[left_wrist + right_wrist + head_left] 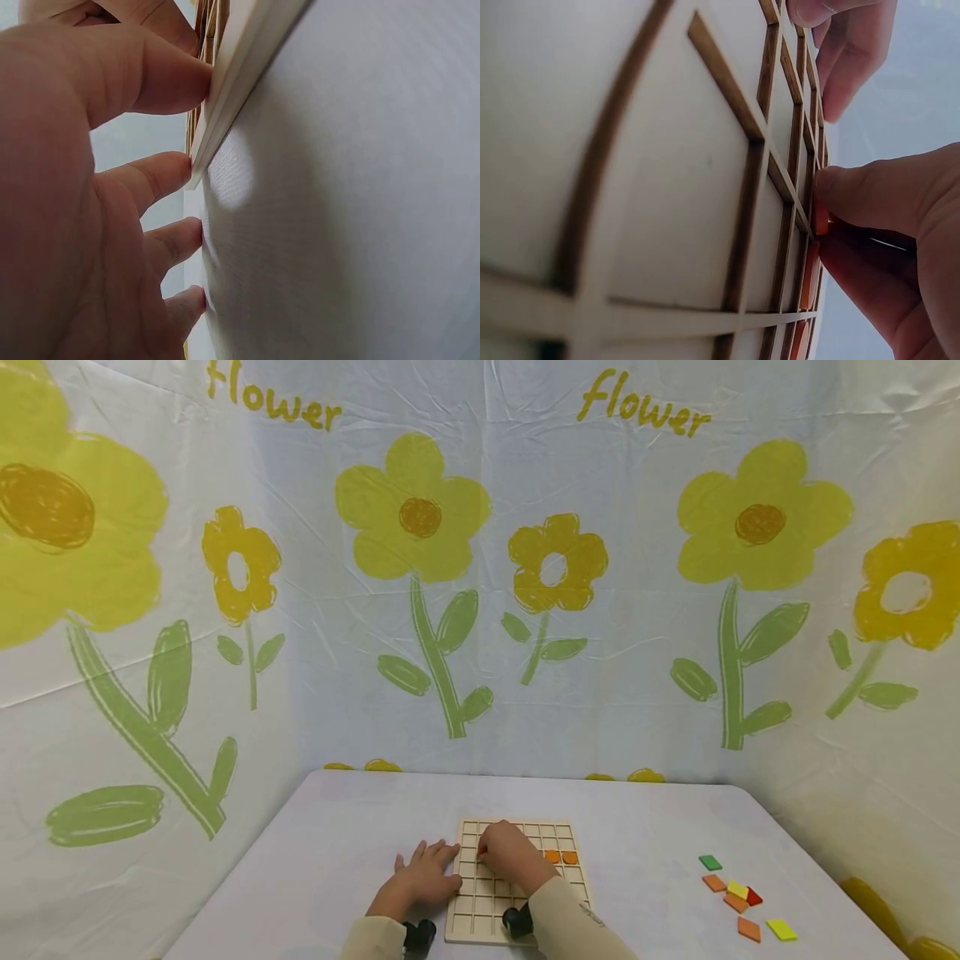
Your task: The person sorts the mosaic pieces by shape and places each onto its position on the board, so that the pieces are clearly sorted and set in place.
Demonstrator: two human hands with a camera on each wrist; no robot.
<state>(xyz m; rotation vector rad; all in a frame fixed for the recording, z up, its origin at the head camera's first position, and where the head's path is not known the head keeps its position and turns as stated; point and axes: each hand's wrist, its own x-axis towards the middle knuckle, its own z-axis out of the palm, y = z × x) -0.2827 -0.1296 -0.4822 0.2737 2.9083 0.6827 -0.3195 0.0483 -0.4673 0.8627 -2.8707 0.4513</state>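
A wooden grid board (474,906) lies on the table in the head view. My left hand (424,879) is spread flat at its left edge; in the left wrist view the thumb (176,81) and index fingertip press the board's side, with the other fingertips on the tabletop. Over the board's upper left part, my right hand (512,853) bends down. The right wrist view shows its thumb and forefinger pinching an orange disc (822,216) at a grid cell. Two orange discs lie in cells further right in that row, one orange disc (552,857) beside another orange disc (570,857).
On the table's right side lie several loose flat tiles: a green tile (710,862), a red tile (754,897), a yellow tile (782,930) and an orange tile (748,929) among them. A flower-printed cloth (637,710) hangs around the table (337,827).
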